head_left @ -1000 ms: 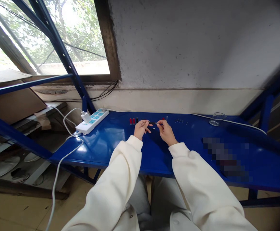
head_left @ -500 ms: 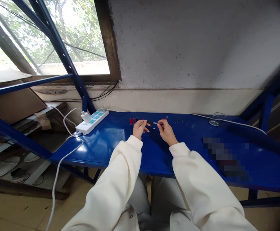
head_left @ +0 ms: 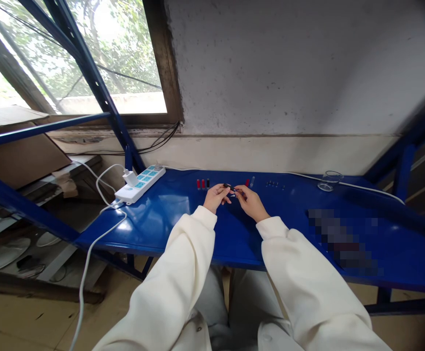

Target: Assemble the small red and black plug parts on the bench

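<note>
My left hand (head_left: 214, 196) and my right hand (head_left: 248, 201) meet over the blue metal bench (head_left: 168, 219), fingertips almost touching. Between them they pinch a small dark part (head_left: 229, 186), too small to name. Both hands are closed in a pinch. A tiny pale piece (head_left: 232, 195) lies on the bench just under the hands. Small red and black parts (head_left: 202, 184) stand in a row beyond my left hand. A red part and a clear one (head_left: 249, 182) stand beyond my right hand.
A white power strip (head_left: 140, 183) with a plugged charger and white cable lies at the bench's left rear. A row of tiny dark parts (head_left: 275, 184) and a small glass dish (head_left: 329, 180) sit to the right. A white cable (head_left: 366, 187) runs along the back right. A blurred patch covers the bench's right side.
My hands have drawn together. The thin dark piece that stretched between them earlier now shows only as a short dark part at the fingertips.
</note>
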### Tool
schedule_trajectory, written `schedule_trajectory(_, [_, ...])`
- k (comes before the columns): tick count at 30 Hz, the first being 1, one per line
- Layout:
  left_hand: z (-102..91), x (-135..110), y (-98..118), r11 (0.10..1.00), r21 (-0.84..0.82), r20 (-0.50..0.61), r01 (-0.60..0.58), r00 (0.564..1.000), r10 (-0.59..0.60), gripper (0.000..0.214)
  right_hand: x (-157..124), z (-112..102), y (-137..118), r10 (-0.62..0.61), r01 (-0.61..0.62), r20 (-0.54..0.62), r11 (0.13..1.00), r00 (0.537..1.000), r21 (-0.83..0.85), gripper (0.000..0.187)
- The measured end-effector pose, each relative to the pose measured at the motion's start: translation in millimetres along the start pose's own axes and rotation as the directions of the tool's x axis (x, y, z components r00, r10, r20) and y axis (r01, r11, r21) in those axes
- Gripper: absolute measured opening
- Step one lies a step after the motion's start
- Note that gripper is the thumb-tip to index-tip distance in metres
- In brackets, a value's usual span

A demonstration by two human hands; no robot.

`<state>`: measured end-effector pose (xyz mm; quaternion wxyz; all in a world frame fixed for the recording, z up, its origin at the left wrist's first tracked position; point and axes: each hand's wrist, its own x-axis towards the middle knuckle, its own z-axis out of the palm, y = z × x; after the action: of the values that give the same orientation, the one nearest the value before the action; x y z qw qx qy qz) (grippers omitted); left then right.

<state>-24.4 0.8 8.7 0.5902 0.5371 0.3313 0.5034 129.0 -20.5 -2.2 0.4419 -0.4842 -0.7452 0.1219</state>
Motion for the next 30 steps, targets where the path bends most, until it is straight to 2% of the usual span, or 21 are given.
schedule_trajectory(4, [0.0, 1.4, -1.8, 0.999, 0.037, -0.041, -0.02, 0.999, 0.022, 0.038, 0.2, 0.6, 0.8, 0.036, -0.035, 0.041, 0.999, 0.999, -0.038, 0.028])
schedule_trajectory(9, [0.9, 0.8, 1.0, 0.994, 0.09, -0.175, -0.062, 0.982, 0.077, 0.036, -0.2, -0.5, 0.7, 0.102, -0.09, 0.09, 0.988, 0.991, -0.129, 0.023])
schedule_trajectory(13, [0.0, 0.5, 2.5, 0.992, 0.096, -0.249, -0.083, 0.963, 0.105, 0.034, 0.5, -4.8, 5.4, 0.091, -0.08, 0.045, 0.975, 0.995, -0.207, 0.021])
schedule_trajectory(16, [0.3, -0.4, 3.3, 0.99, 0.123, -0.229, -0.071, 0.969, 0.098, 0.034, 1.6, -10.9, 13.7, 0.16, -0.172, -0.067, 0.948, 0.985, -0.269, 0.021])
schedule_trajectory(20, [2.5, -2.1, 4.8, 0.986, 0.159, -0.196, -0.05, 0.977, 0.082, 0.035, 4.2, -20.0, 25.8, 0.336, -0.38, -0.19, 0.875, 0.923, -0.299, 0.021])
schedule_trajectory(25, [3.0, -1.3, 2.1, 0.982, 0.186, -0.182, -0.043, 0.98, 0.077, 0.033, 9.3, -22.9, 36.1, 0.472, -0.509, -0.196, 0.823, 0.859, -0.251, 0.018])
schedule_trajectory(30, [5.4, -2.5, 2.1, 0.971, 0.235, -0.161, -0.033, 0.984, 0.073, 0.031, 17.7, -18.9, 46.1, 0.511, -0.541, -0.178, 0.793, 0.841, -0.278, 0.017])
